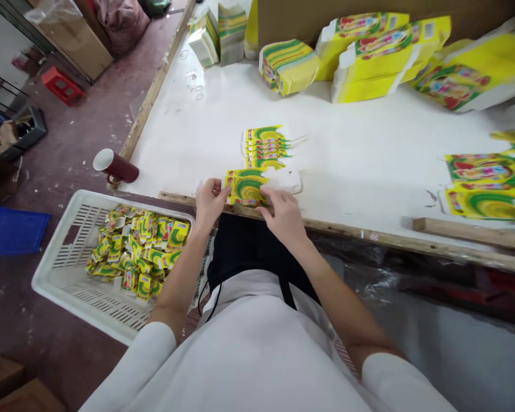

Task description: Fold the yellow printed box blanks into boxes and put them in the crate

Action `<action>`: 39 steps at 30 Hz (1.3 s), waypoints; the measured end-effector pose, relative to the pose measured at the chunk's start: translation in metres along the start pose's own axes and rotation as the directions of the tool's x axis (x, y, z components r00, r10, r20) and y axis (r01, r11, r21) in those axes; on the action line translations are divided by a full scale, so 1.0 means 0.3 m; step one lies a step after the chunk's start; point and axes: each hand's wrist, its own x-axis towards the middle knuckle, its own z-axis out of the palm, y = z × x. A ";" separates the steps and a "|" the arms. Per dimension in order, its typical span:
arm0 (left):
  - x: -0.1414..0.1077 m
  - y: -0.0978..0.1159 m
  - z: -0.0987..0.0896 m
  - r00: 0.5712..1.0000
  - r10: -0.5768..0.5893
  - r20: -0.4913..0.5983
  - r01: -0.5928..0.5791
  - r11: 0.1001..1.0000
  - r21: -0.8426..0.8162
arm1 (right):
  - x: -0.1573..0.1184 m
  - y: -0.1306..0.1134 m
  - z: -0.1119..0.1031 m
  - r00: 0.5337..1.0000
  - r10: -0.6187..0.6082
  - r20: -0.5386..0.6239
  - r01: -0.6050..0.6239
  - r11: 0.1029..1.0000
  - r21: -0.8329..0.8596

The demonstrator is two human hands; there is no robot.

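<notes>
A printed yellow and green carton (249, 187) lies at the table's front edge, with white flaps (288, 179) sticking out on its right. At its left end, my left hand (211, 200) grips it between thumb and fingers. My right hand (283, 213) is on its right part, thumb at the near edge and fingers over the top; the fingertips are partly hidden. Just beyond it, a row of overlapping cartons (266, 147) of the same print lies on the white tabletop.
A white plastic basket (54, 269) holding many small folded cartons (143, 246) stands at my left. A maroon mug (122, 167) lies near the table corner. Stacks of flat cartons (369, 68) line the back. More cartons (484, 183) and a wooden strip (472, 232) are at right.
</notes>
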 end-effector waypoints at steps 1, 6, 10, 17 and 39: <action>0.017 0.005 -0.004 0.999 -0.042 0.018 0.044 0.994 -0.103 | 0.010 0.000 -0.003 1.000 -0.009 0.000 0.009 1.000 -0.003; 0.121 0.041 -0.012 0.985 -0.110 0.135 0.137 0.968 -0.209 | 0.096 0.011 -0.011 0.998 -0.023 0.056 0.029 0.994 -0.110; 0.152 0.047 0.001 0.999 0.015 0.033 -0.024 0.959 0.282 | 0.149 0.029 -0.004 0.992 -0.013 0.123 0.031 0.989 -0.141; 0.147 0.058 0.048 0.784 0.321 0.531 -0.612 0.545 0.573 | 0.174 0.039 -0.013 0.990 -0.014 0.141 0.038 0.984 -0.173; -0.032 0.091 0.040 0.880 0.471 -0.056 -0.424 0.834 0.352 | 0.160 -0.005 -0.064 0.992 0.121 0.040 -0.127 0.899 0.420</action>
